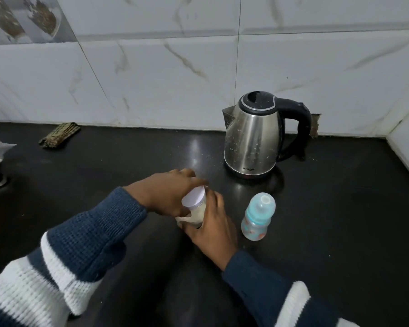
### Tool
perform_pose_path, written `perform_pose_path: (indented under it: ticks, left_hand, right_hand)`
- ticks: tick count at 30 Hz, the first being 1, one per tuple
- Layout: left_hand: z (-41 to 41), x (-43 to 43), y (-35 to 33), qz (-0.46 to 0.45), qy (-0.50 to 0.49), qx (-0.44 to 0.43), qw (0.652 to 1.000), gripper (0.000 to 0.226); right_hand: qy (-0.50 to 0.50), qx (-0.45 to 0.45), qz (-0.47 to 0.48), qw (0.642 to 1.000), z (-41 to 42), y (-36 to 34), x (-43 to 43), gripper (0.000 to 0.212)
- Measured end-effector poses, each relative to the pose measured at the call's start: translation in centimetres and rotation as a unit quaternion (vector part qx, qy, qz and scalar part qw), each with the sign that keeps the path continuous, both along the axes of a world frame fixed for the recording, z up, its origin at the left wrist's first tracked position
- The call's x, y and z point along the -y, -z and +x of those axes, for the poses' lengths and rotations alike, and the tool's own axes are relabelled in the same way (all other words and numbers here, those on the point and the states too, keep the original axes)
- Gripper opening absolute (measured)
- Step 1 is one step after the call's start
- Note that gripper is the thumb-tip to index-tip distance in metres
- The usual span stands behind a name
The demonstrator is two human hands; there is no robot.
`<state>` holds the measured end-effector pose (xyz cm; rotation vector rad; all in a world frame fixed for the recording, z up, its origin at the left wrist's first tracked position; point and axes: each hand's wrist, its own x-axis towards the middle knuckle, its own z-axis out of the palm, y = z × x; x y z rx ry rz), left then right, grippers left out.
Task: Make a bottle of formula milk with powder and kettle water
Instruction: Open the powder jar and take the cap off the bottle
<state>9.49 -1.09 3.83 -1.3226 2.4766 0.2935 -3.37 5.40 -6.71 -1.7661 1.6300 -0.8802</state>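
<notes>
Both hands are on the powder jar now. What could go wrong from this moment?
1. The left hand grips the lid while the right hand holds the powder jar; a sudden release could spill powder.
2. The baby bottle stands close to the right hand; an elbow or wrist might tip it.

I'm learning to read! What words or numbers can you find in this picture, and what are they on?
"MILTON": small letters low on the kettle, only just readable.
Baby bottle: coloured prints, too blurred to read.
Jar in the hands: no words showing.
</notes>
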Motion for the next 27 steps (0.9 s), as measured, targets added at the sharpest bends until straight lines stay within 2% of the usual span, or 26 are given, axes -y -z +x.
perform_pose_path:
  ticks: [5,7,9,10,12,15,17,20,23,25,27]
  left_hand:
    - [0.5,0.2,-0.3,-0.013,-0.04,-0.086,0.995,0.077]
    - [1.1,0.1,-0.4,-0.003,-0.067,-0.155,0.986,0.075]
    - [1.8,-0.3,-0.3,0.012,-0.11,-0.266,0.958,0.068]
    - [2.3,-0.8,0.0,0.024,-0.143,-0.334,0.931,0.063]
    - [3.2,-1.7,1.0,0.043,-0.227,-0.47,0.852,0.059]
    - [4.1,-3.3,3.6,0.028,-0.312,-0.606,0.732,0.069]
    - [4.4,-4.6,5.6,0.018,-0.34,-0.637,0.691,0.077]
    - [4.6,-6.4,8.9,0.018,-0.365,-0.63,0.686,0.088]
    - [4.6,-7.2,11.0,0.034,-0.404,-0.628,0.665,0.082]
    - [4.8,-7.4,11.9,0.031,-0.421,-0.616,0.665,0.08]
    - [5.1,-7.5,12.5,0.022,-0.427,-0.593,0.682,0.081]
  right_hand:
    - [0.017,0.012,0.005,1.0,-0.1,0.2,-0.2,0.085]
    - [0.021,0.01,-0.008,1.0,-0.3,0.3,-0.5,0.085]
    - [0.027,-0.002,-0.019,0.999,-0.5,0.6,-0.8,0.086]
    - [0.03,-0.007,-0.02,0.999,-0.6,0.7,-0.9,0.087]
    - [0.037,-0.013,-0.023,0.999,-0.7,0.9,-1.2,0.087]
    - [0.04,-0.014,-0.025,0.999,-0.6,0.9,-1.3,0.086]
    - [0.041,-0.018,-0.021,0.999,-0.5,0.8,-1.3,0.086]
    - [0.043,-0.02,-0.019,0.999,-0.5,0.8,-1.4,0.087]
    - [0.045,-0.02,-0.02,0.999,-0.6,0.9,-1.5,0.087]
    - [0.044,-0.022,-0.024,0.998,-0.6,0.9,-1.4,0.087]
    - [0.042,-0.023,-0.029,0.998,-0.6,1.0,-1.4,0.086]
